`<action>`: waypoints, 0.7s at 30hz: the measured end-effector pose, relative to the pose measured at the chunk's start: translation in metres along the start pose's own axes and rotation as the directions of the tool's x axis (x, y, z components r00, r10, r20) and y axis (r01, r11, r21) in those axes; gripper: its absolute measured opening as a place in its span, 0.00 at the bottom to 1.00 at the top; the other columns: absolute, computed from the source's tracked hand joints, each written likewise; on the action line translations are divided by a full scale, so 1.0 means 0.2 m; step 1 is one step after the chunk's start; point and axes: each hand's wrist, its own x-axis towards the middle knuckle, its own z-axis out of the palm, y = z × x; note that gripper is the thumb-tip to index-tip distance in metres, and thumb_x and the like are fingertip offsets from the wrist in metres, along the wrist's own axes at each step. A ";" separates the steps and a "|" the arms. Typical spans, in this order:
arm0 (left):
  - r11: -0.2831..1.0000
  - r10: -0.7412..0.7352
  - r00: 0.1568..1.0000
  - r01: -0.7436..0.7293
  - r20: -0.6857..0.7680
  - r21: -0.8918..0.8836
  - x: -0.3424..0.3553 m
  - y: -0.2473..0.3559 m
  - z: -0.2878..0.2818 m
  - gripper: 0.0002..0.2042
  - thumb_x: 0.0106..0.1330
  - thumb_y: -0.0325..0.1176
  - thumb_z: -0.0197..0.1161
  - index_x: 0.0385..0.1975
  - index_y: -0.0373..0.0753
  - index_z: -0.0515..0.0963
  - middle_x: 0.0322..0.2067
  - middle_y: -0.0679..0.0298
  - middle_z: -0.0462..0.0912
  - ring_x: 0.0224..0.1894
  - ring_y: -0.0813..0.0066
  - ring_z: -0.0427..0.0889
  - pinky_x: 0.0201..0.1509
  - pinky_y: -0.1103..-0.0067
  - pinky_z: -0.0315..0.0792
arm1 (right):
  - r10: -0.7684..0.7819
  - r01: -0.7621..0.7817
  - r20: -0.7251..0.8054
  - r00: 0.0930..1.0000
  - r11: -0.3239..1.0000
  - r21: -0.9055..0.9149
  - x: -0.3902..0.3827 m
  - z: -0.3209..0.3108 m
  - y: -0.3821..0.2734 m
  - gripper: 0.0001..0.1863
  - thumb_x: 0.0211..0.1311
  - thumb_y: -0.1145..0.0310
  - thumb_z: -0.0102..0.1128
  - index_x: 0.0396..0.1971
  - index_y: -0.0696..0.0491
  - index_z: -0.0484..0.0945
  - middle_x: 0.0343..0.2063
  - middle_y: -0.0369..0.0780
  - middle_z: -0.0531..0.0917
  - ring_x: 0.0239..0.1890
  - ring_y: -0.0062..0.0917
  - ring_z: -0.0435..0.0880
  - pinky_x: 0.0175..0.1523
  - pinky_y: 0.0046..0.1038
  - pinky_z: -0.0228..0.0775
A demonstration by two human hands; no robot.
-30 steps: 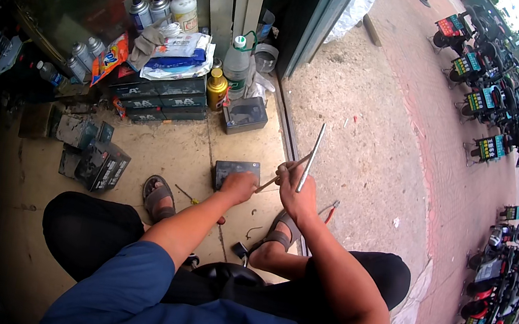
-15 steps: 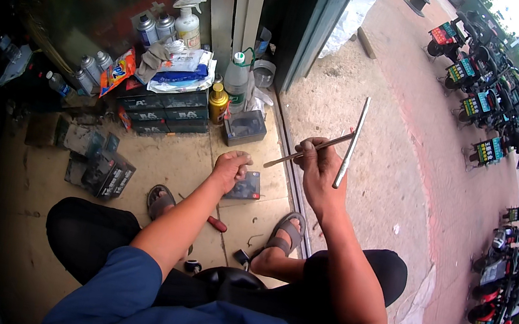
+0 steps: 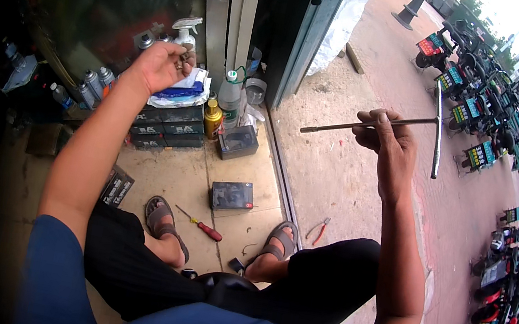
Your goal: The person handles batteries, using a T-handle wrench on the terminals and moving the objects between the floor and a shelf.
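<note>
My right hand (image 3: 384, 142) is raised at centre right, closed round a long metal T-handle wrench (image 3: 435, 148), its crossbar at the right and thin shaft pointing left. My left hand (image 3: 165, 65) is lifted in front of the spray bottle (image 3: 186, 27), fingers curled on something too small to make out. Below, a black battery (image 3: 232, 195) rests on the tiled floor, with a red-and-yellow screwdriver (image 3: 209, 230) and red-handled pliers (image 3: 320, 231) near my sandalled feet.
Stacked black boxes (image 3: 168, 128), cans, a plastic bottle (image 3: 230, 98) and a grey tray (image 3: 238, 143) crowd the glass front. A door track (image 3: 279, 165) separates tiles from pavement (image 3: 373, 71), where many scooters (image 3: 463, 108) are parked along the right.
Both hands have risen and spread apart: the left toward the upper left, the right up and rightward with the wrench. The battery now shows fully between my feet.
</note>
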 end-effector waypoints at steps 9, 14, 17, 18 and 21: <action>0.923 0.379 0.909 -0.385 -0.175 -0.001 -0.94 0.20 -0.93 0.09 0.72 0.24 0.61 0.49 0.33 0.78 0.43 0.57 0.83 0.45 0.65 0.83 0.50 0.74 0.81 | 0.326 -0.316 -0.092 0.941 0.943 0.108 -0.05 -0.16 0.23 0.18 0.83 0.60 0.51 0.55 0.61 0.77 0.44 0.47 0.89 0.37 0.28 0.91 0.43 0.28 0.86; 0.989 0.074 0.858 -0.130 -0.509 -0.074 -1.63 -0.82 -1.73 0.15 0.77 0.35 0.58 0.56 0.32 0.80 0.51 0.55 0.86 0.53 0.58 0.85 0.60 0.65 0.81 | 0.347 -0.326 -0.047 0.937 0.914 0.242 -0.09 -0.32 0.34 0.21 0.83 0.59 0.51 0.61 0.61 0.74 0.49 0.46 0.88 0.41 0.26 0.90 0.47 0.27 0.85; 0.994 -0.101 0.575 0.016 -0.812 -0.112 -2.07 -1.60 -1.98 0.17 0.75 0.35 0.54 0.55 0.33 0.82 0.55 0.55 0.85 0.56 0.60 0.84 0.60 0.65 0.81 | 0.393 -0.389 0.012 0.919 0.903 0.181 -0.12 -0.42 0.41 0.29 0.80 0.50 0.54 0.66 0.59 0.72 0.56 0.45 0.83 0.48 0.29 0.85 0.55 0.30 0.79; 0.996 0.001 0.705 -0.063 -0.709 -0.061 -2.25 -1.88 -1.99 0.16 0.75 0.35 0.56 0.53 0.34 0.82 0.51 0.57 0.86 0.55 0.62 0.84 0.57 0.65 0.81 | 0.412 -0.410 0.001 0.911 0.905 0.113 -0.12 -0.43 0.43 0.32 0.78 0.47 0.55 0.68 0.58 0.71 0.60 0.45 0.81 0.52 0.30 0.84 0.58 0.31 0.77; 0.789 0.180 0.671 0.339 -0.719 0.513 -2.58 -2.42 -1.98 0.16 0.71 0.40 0.66 0.51 0.36 0.86 0.46 0.55 0.89 0.48 0.58 0.87 0.55 0.66 0.80 | 0.463 -0.453 -0.086 0.882 0.884 0.114 -0.08 -0.46 0.52 0.42 0.74 0.35 0.56 0.73 0.54 0.69 0.69 0.45 0.75 0.62 0.34 0.78 0.68 0.35 0.69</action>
